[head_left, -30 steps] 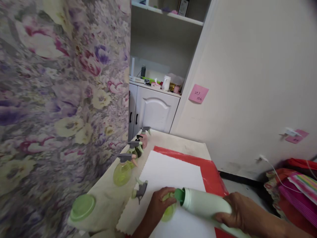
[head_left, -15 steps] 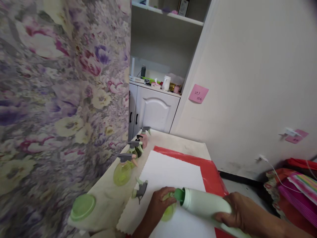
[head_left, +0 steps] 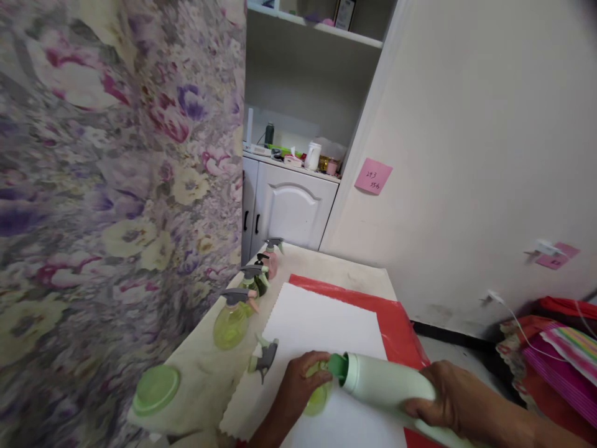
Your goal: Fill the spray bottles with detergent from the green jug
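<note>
My left hand [head_left: 305, 379] is closed around the neck of a small bottle [head_left: 317, 399] holding yellow-green liquid, which stands on the white sheet [head_left: 331, 317]. A pale green jug [head_left: 387, 382] lies nearly level in my right hand [head_left: 441, 395], gripped by its body. Its darker green spout [head_left: 336, 368] is at the small bottle's mouth, by my left fingertips. Whether liquid flows cannot be made out. On the sheet, left of my left hand, lies a grey spray trigger head [head_left: 265, 361].
Several spray bottles [head_left: 231, 326] line the table's left edge, beside the floral curtain [head_left: 186, 186]. A round green lid [head_left: 156, 389] tops a pale container at the near left. Red plastic [head_left: 403, 326] lies under the sheet. A white cabinet [head_left: 293, 205] stands behind.
</note>
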Tool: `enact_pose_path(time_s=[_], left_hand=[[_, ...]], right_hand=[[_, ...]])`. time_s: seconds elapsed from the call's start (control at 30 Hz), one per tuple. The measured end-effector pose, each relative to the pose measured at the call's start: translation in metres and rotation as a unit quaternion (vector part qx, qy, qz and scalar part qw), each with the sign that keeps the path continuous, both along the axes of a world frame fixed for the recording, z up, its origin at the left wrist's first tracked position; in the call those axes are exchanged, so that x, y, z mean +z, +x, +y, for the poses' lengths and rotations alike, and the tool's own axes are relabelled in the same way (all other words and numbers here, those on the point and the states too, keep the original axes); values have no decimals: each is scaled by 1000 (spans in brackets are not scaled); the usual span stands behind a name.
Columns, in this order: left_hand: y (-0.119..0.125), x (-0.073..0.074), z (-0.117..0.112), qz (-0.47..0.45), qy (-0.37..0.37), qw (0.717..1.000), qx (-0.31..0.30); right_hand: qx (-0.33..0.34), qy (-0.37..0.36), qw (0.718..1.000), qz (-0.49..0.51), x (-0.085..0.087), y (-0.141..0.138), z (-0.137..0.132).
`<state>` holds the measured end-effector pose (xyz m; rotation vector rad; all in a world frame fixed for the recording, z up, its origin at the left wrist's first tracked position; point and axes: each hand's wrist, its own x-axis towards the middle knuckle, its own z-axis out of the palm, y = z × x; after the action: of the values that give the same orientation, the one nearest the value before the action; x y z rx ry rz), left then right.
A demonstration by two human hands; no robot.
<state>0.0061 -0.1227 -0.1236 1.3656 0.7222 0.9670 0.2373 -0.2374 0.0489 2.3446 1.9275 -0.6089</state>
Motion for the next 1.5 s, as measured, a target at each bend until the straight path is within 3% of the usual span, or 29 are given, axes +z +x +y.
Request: enact_pose_path(time_s=[0.4,1.5], left_hand=[[-1,4,0,-1,6,1000,-1],[0,-1,2,1,9,1000,-2]], right_hand=[[20,4,1000,3,-3,4,0],[26,13,999,14,-13,14,0]])
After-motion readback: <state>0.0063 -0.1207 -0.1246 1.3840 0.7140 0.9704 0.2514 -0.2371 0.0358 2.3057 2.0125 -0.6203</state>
